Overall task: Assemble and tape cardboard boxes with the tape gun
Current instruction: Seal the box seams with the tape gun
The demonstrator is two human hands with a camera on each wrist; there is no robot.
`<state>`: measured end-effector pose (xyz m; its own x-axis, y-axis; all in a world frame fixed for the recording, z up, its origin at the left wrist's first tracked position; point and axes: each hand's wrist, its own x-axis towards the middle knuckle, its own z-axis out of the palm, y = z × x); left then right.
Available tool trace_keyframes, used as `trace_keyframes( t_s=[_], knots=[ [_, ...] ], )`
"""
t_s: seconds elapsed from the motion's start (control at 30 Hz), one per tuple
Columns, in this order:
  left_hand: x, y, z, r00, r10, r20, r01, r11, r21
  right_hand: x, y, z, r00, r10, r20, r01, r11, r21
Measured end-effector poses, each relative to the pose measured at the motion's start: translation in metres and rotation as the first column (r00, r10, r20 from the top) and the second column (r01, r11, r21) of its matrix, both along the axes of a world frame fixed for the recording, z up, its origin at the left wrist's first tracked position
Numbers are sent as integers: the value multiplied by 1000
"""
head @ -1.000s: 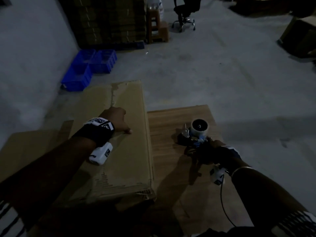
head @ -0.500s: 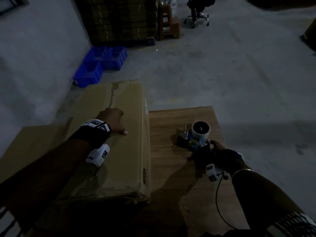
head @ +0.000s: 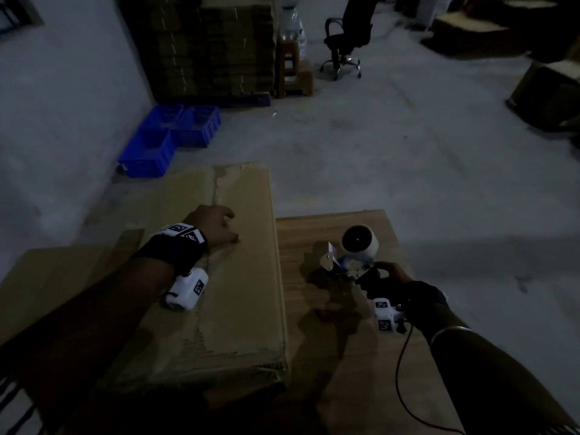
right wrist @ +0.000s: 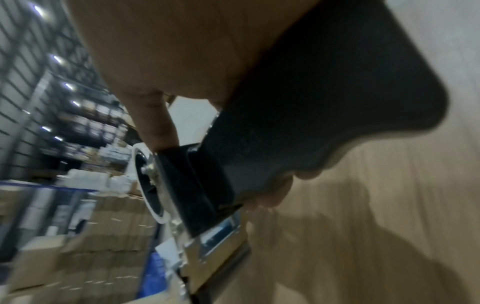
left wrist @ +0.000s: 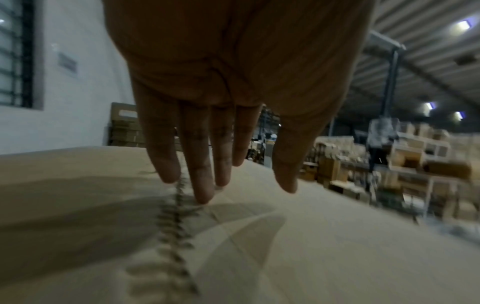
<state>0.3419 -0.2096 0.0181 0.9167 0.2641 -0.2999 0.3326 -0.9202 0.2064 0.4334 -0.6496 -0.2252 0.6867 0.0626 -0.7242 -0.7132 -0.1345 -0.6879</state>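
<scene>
A wooden table (head: 332,227) stands on a grey concrete floor (head: 408,158) in a dim warehouse; blue plastic bins (head: 169,133) sit at about 10 o'clock by the wall, a dark stack of flat cartons (head: 207,48) at 11 o'clock, and an office chair (head: 348,36) near 12 o'clock. A cardboard box (head: 238,296) lies on the table's left part, its centre seam ragged. The left hand (head: 213,224) rests on the box top, fingers (left wrist: 200,185) straight and slightly spread, tips touching the cardboard by the seam. The right hand (head: 389,274), at about 4 o'clock, is wrapped round the black handle of the tape gun (head: 351,255), which is held just over the table to the right of the box, its white tape roll (head: 359,243) uppermost. Both wrist views are blurred, and shadow swallows the box's near edge and both forearms.
</scene>
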Motion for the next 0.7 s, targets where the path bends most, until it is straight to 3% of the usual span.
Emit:
trace_keyframes(
  t_s=[0.07,0.2,0.3,0.5,0.7],
  knots=[
    [0,21,3,999,28,27,-26,999,-45,-35,41,83,999,-52,-6,52,994,92],
    [0,74,9,997,54,60,-50,996,-71,-63,80,145,991,-135,-5,131,955,266],
    [0,125,12,994,67,90,-58,993,-105,-82,117,188,989,-136,56,101,906,412],
    [-4,181,4,994,87,68,-80,991,-105,-108,175,253,970,-182,159,126,943,309],
    [-7,190,-9,998,-47,-39,44,996,-71,-111,235,293,985,-33,171,-14,963,268]
  ],
)
